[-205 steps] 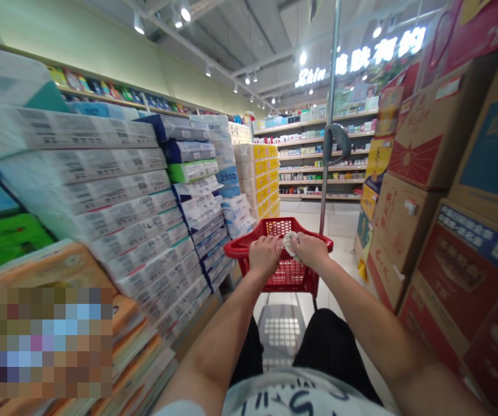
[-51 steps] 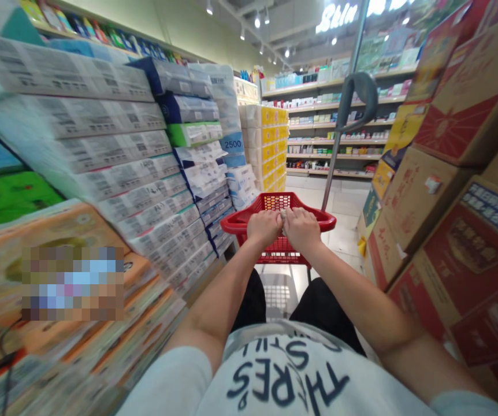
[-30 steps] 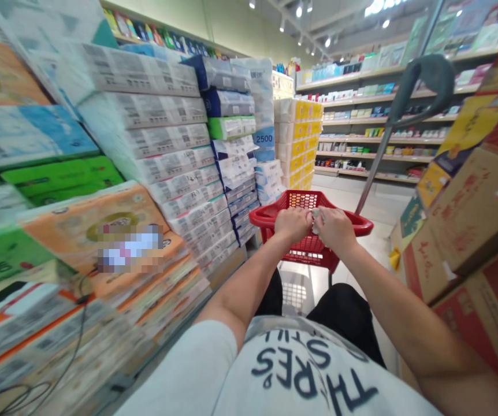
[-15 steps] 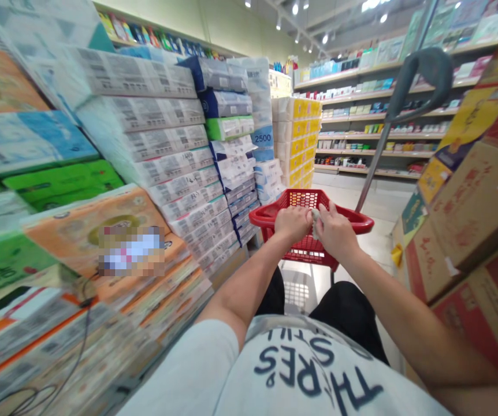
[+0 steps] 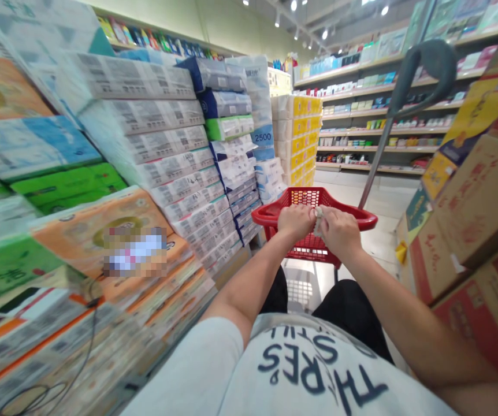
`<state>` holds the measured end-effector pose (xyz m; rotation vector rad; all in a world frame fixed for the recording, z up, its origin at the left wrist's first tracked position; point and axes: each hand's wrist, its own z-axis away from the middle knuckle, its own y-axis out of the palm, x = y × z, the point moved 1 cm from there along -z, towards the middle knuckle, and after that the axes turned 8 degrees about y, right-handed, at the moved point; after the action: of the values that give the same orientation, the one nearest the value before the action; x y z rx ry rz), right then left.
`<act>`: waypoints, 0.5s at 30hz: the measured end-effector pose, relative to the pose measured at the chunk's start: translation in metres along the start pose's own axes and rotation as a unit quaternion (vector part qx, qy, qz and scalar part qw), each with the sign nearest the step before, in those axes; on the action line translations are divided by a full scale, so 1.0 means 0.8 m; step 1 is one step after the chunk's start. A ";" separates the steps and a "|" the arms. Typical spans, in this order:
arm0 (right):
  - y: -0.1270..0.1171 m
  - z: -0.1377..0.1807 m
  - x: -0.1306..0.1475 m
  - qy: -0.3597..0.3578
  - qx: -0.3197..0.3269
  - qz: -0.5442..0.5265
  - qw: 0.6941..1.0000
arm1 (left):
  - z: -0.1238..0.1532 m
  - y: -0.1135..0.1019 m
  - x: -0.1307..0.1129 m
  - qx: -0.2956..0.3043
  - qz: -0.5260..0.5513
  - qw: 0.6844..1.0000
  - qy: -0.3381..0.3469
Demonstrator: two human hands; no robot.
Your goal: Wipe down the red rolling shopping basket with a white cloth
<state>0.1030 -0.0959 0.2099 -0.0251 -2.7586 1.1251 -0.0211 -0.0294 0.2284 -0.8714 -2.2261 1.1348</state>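
Observation:
A red plastic shopping cart point(image 5: 270, 217) stands just in front of me. My left hand point(image 5: 296, 222) is curled over its near handle, knuckles up. Beside it my right hand point(image 5: 341, 230) has its fingers closed over the same handle. A small crumpled off-white piece point(image 5: 319, 221), perhaps cloth or tissue, shows between the two hands at the thumbs; I cannot tell which hand holds it. Through the gaps around my hands the cart's lattice basket shows, its inside mostly hidden.
Tall stacks of wrapped paper packs point(image 5: 166, 138) line the left side, with orange packs point(image 5: 123, 222) nearer. Cardboard boxes point(image 5: 483, 202) are piled at right. A grey metal pole point(image 5: 376, 162) with a hooked grey top rises past the cart. Stocked shelves point(image 5: 361, 86) stand behind.
My right hand's raised, spread fingers have folded down over the handle. My left hand keeps its closed pose. The view has shifted slightly.

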 end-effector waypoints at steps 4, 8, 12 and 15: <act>-0.007 -0.011 -0.001 0.025 0.075 0.041 0.996 | 0.001 -0.001 0.001 0.003 0.002 1.000 -0.003; -0.011 -0.025 -0.002 0.087 0.154 0.056 0.983 | 0.003 -0.004 -0.001 0.006 -0.001 1.000 -0.006; -0.005 0.000 0.002 0.011 0.017 0.009 1.000 | 0.005 -0.007 0.001 0.009 0.005 1.000 -0.006; -0.005 0.007 0.004 -0.023 0.012 0.010 1.000 | 0.005 -0.009 0.005 0.011 0.003 1.000 -0.006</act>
<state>0.0991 -0.1025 0.2092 -0.0233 -2.7894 1.1784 -0.0290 -0.0319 0.2327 -0.8639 -2.2175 1.1690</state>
